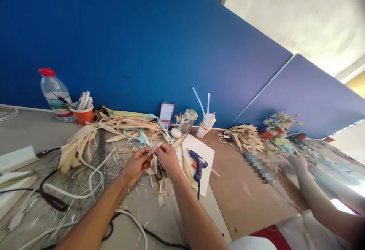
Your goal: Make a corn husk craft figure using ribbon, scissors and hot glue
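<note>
My left hand (139, 165) and my right hand (167, 159) meet above the grey table, fingertips pinched together. Between them is a small pale piece (156, 146), perhaps husk; its exact kind is too small to make out. Just below my hands lie black-handled scissors (159, 173) and a bit of dried corn husk (161, 198). To the right of my right hand a blue glue gun (198, 164) rests on a white sheet (209, 151), with a long husk strip (188, 170) beside it. Light blue strips (144, 138) lie behind my hands.
A bottle (57, 94), a red cup (83, 115) and a husk pile (128, 124) stand along the blue partition (137, 45). White cable (95, 181) loops over the left side. A white cup with straws (203, 128) is behind. A co-worker's arms (313, 189) are at right.
</note>
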The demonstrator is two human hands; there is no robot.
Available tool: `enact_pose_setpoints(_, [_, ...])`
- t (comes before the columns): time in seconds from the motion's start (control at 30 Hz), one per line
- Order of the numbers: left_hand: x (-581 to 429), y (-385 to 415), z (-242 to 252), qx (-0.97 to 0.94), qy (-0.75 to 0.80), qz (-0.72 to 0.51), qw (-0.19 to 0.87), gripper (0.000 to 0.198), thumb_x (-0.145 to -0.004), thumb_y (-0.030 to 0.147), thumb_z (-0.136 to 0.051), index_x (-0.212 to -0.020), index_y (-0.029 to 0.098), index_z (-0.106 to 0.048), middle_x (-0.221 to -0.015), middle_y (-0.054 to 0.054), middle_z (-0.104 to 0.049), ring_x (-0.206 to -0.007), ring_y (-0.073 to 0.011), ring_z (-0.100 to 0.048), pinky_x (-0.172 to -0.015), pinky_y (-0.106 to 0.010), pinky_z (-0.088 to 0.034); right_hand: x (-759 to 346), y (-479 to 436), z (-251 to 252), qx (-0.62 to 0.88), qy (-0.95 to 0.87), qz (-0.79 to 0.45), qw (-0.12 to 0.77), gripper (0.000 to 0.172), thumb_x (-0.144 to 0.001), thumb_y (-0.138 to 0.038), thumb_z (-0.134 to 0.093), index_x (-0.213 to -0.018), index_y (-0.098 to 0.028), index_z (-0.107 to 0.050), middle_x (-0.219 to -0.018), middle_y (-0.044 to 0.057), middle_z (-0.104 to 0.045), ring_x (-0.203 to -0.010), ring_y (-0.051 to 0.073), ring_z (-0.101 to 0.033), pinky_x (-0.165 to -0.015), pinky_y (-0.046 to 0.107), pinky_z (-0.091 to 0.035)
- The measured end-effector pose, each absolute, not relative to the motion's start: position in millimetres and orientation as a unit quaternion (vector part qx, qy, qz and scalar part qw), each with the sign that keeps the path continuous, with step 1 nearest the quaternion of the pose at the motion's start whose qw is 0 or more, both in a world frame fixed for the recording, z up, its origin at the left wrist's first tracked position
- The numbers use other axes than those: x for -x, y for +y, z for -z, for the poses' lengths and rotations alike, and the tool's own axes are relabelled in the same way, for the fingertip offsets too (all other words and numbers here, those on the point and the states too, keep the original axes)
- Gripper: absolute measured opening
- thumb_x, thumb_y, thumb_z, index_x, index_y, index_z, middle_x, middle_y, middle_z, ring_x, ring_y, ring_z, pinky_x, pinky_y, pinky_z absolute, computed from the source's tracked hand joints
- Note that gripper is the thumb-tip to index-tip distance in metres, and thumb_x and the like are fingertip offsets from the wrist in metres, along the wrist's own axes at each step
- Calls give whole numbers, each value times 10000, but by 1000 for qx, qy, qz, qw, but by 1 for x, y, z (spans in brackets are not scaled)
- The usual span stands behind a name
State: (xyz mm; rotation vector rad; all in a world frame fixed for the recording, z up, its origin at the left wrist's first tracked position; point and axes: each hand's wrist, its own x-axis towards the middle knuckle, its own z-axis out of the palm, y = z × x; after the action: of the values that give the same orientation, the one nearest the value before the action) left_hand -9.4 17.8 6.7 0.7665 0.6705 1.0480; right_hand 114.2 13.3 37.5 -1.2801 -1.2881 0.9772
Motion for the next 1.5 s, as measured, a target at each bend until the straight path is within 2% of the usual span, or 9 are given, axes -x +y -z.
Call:
enact_pose_setpoints(0.17, [13, 19, -10, -349, 315, -500, 727, 216, -665, 300, -738, -756, 141, -623, -568, 55, -451, -446, -31, -322, -432, -150, -252, -120, 16, -36, 547, -479, -401, 558, 220, -700, -330, -552, -548, -183, -489, -508, -60, -435, -508, 93, -368, -517, 226, -303])
enact_pose_setpoints(0.33, [10, 18, -10, -392, 362, -489, 690, 300, -632, 368, -765, -781, 138, -640, -575, 54, -460, -477, -46, -334, -448, -161, -271, -118, 18, -23, 513, -476, -441, 562, 211, -693, -336, -578, -567, -179, -513, -517, -58, -450, -515, 94, -383, -543, 230, -325])
enact_pose_setpoints(0.6, [7, 16, -9, -402, 375, -476, 686, 348, -655, 470, -720, -692, 142, -609, -550, 65, -408, -468, -56, -303, -447, -184, -245, -119, 17, -13, 505, -457, -466, 565, 232, -691, -338, -597, -553, -180, -498, -507, -61, -452, -507, 92, -383, -540, 229, -316])
enact_pose_setpoints(0.77, [7, 17, -7, -439, 401, -452, 665, 320, -635, 406, -750, -794, 150, -643, -587, 49, -497, -484, -76, -372, -464, -203, -280, -120, 16, -12, 503, -459, -471, 561, 211, -695, -337, -603, -576, -176, -537, -527, -54, -476, -514, 93, -402, -552, 229, -334])
enact_pose_setpoints(0.83, [6, 18, -4, -450, 408, -458, 649, 304, -628, 390, -755, -770, 148, -638, -601, 38, -520, -492, -83, -392, -466, -208, -288, -119, 16, -10, 500, -463, -476, 556, 210, -693, -340, -604, -575, -178, -541, -527, -53, -478, -512, 93, -403, -544, 227, -333])
enact_pose_setpoints(1.0, [5, 18, -2, -453, 417, -469, 633, 286, -641, 405, -738, -672, 156, -603, -533, 50, -473, -445, -80, -358, -436, -211, -249, -119, 16, -9, 499, -478, -486, 535, 191, -691, -341, -594, -584, -183, -576, -545, -35, -522, -530, 103, -440, -555, 227, -364])
enact_pose_setpoints(1.3, [8, 18, -7, -437, 409, -477, 644, 259, -651, 387, -741, -678, 149, -643, -542, 39, -481, -460, -67, -347, -435, -198, -248, -121, 12, -19, 494, -453, -500, 548, 177, -691, -341, -590, -608, -186, -612, -580, -10, -563, -563, 121, -495, -601, 243, -426])
enact_pose_setpoints(1.5, [8, 19, -6, -376, 388, -504, 673, 246, -623, 347, -759, -636, 154, -607, -491, 63, -429, -425, -52, -319, -415, -190, -233, -120, 11, -19, 511, -444, -487, 552, 160, -675, -329, -594, -615, -181, -605, -571, -17, -556, -555, 119, -492, -589, 244, -421])
